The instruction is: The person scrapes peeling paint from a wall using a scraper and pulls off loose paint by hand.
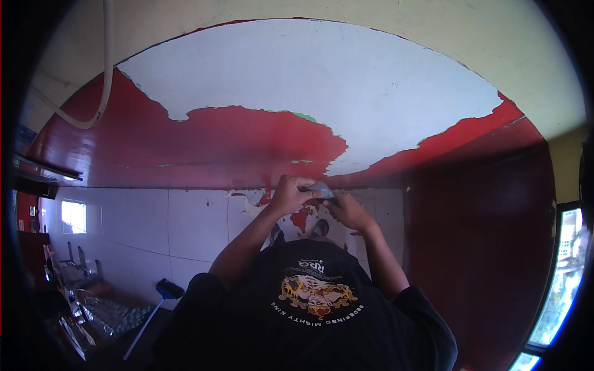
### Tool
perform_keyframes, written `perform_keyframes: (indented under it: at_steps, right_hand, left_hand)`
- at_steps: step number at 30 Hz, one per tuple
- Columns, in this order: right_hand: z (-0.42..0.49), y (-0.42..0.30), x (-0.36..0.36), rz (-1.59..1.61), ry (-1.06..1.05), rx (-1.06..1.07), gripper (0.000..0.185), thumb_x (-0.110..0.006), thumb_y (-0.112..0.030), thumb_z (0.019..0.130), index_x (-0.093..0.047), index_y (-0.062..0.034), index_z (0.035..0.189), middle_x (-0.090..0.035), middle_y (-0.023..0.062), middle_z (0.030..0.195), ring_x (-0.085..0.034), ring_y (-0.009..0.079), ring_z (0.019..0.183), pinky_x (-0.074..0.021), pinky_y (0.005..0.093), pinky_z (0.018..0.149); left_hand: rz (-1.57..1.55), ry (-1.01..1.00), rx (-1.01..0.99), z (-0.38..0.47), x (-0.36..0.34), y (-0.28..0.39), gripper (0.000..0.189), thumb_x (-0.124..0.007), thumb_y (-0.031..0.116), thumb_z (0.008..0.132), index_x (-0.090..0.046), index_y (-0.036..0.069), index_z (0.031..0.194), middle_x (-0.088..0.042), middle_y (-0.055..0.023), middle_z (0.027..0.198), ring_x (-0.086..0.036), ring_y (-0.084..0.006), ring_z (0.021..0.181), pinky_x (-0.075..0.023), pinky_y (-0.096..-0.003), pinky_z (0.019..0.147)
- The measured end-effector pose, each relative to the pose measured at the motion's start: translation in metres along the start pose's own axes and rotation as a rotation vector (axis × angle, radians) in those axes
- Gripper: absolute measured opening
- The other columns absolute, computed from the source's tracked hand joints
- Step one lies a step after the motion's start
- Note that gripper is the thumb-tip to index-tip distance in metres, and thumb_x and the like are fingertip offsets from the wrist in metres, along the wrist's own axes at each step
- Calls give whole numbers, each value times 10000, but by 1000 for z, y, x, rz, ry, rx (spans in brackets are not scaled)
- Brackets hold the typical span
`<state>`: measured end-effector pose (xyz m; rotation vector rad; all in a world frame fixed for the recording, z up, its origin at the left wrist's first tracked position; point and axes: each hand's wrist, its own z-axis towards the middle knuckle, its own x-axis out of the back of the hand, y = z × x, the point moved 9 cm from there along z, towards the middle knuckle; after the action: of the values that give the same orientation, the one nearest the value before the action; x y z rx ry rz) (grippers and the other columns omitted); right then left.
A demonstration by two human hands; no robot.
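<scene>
In front of my chest, my left hand (291, 195) grips a small flat grey piece (322, 189), perhaps a scraper blade; its exact kind is unclear. My right hand (347, 209) is at the piece's right end, with fingers touching its lower edge; how firmly it holds is hard to tell. Beyond both hands rises a wall with red paint (260, 139), whose ragged edge borders a large bare whitish area (297, 69). Thin green traces show along that edge. Red paint flakes (300, 220) lie on the pale tiled floor below my hands, near my feet.
A broom with a blue head (170, 289) leans at lower left, near plastic-wrapped items (100, 310). A pale hose or cable (107, 60) hangs at upper left. Dark red wall (478, 222) stands to the right, beside a window (559, 283).
</scene>
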<state>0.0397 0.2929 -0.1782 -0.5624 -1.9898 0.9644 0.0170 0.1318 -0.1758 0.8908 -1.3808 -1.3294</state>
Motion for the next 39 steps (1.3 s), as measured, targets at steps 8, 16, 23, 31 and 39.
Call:
perform_keyframes:
  at_steps: [8, 16, 23, 31, 39]
  right_hand:
    - [-33, 176, -60, 153, 183, -156, 309, -576, -220, 980, -550, 3, 1192, -627, 74, 787, -598, 155, 671, -494, 331, 608]
    - [-84, 230, -95, 152, 27, -488, 337, -565, -235, 982, -563, -21, 1242, -674, 103, 831, -654, 189, 699, -522, 351, 642]
    - [-85, 275, -72, -31, 99, -322, 306, -577, -284, 970, -598, -13, 1112, -664, 197, 857, -662, 356, 805, -507, 452, 763]
    - [-21, 313, -38, -273, 204, -416, 272, -627, -265, 937, -606, -54, 1107, -671, 266, 946, -655, 428, 961, -494, 545, 792]
    - [137, 448, -67, -124, 644, 6, 355, -628, -296, 974, -591, -9, 1179, -658, 231, 765, -659, 412, 710, -496, 476, 600]
  left_hand:
    - [238, 612, -151, -2, 69, 26, 353, -762, 162, 886, -609, 6, 1162, -633, -236, 1180, -641, -314, 1146, -537, -400, 871]
    - [1226, 450, -122, 53, 51, -28, 1245, -713, 744, 733, 78, 319, 1594, 292, -452, 1473, 227, -706, 1334, -98, -829, 998]
    - [1299, 586, -170, 70, 46, -33, 1337, -675, 807, 707, 222, 296, 1558, 354, -448, 1441, 301, -719, 1282, -22, -862, 948]
    - [1215, 669, -445, 40, -28, -109, 929, -618, 584, 907, -75, 276, 1595, 182, -409, 1547, 137, -662, 1396, -55, -830, 1016]
    - [1242, 729, -755, 58, -93, -314, 856, -521, 706, 903, -190, 308, 1584, 58, -395, 1578, 90, -581, 1458, 2, -762, 1095]
